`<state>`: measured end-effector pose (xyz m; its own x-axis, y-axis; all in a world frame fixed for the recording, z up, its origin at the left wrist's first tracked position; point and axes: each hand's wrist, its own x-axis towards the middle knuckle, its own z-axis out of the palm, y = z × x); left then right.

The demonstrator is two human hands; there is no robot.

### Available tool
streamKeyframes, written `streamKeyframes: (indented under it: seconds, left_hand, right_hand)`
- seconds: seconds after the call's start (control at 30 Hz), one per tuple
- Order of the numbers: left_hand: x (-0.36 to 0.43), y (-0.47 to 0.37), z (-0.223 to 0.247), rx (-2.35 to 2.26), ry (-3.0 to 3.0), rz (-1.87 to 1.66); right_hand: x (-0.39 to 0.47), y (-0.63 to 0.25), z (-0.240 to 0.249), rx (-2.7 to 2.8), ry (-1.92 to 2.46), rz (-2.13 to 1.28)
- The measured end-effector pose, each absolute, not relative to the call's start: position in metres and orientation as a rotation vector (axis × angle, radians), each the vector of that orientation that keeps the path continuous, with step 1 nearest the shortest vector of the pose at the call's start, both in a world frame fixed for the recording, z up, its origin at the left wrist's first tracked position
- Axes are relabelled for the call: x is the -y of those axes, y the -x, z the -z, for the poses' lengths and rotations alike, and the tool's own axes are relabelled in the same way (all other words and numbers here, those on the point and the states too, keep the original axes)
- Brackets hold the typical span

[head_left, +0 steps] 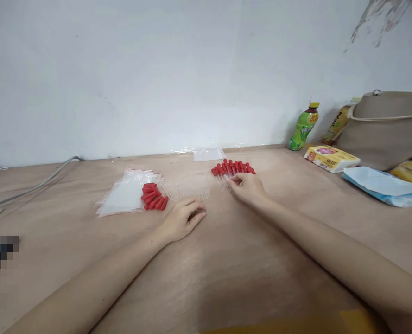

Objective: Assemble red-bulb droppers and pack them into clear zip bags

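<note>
Pale wall (178, 83) rises behind a brown bench (206, 273), with a scuffed patch at 1 to 2 o'clock. On the bench the right hand (242, 185) reaches in, thumb and finger drawn together at the clear stems of a row of red-topped droppers (230, 166); I cannot tell whether it grips one. These droppers lie at about 11 o'clock from that hand, their red ends pointing toward the wall. The left hand (185, 218) rests loosely curled, thumb apart from the fingers, with nothing seen in its grasp. At 12 o'clock from it lies a row of clear tubes (193, 186), close to its fingers; at 10 o'clock is a heap of red bulbs (153, 197), by the right edge of a stack of clear bags (122, 195). Another clear bag (209, 155) lies near the wall, at 10 o'clock from the right hand. Well off at 2 o'clock from that hand leans a green bottle (303, 127). Between 2 and 3 o'clock are a yellow tissue pack (331, 159) and a beige handbag (383, 134); at 3 o'clock, a blue-and-white packet (384, 185). Toward 9 o'clock a grey cable (35, 187) curves across the bench.
</note>
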<state>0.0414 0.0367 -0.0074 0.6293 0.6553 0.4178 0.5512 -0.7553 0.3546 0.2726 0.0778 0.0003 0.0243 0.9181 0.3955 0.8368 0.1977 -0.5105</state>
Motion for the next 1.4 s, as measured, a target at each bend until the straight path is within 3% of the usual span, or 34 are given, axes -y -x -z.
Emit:
streamKeyframes:
  seconds: [0.4, 0.7, 1.13, 1.3, 1.4]
  left_hand:
    - [-0.038, -0.040, 0.008, -0.980, -2.640, -0.770]
    - [-0.039, -0.041, 0.008, -0.985, -2.634, -0.752]
    - [-0.037, -0.042, 0.009, -0.975, -2.659, -0.750]
    - [-0.039, -0.033, -0.005, -1.375, -2.812, -0.756]
    - [-0.042, -0.019, -0.026, -1.732, -2.764, -0.570]
  right_hand:
    - [-0.129, -0.248, 0.002, 1.706, 2.007, 0.032]
    - [-0.119, -0.240, 0.003, 1.860, 1.909, 0.142]
    - [-0.122, -0.198, -0.014, 2.080, 2.021, -0.150]
    - [-0.126, -0.195, -0.013, 2.078, 2.038, -0.245]
    - [-0.123, -0.194, -0.013, 2.072, 2.008, -0.253]
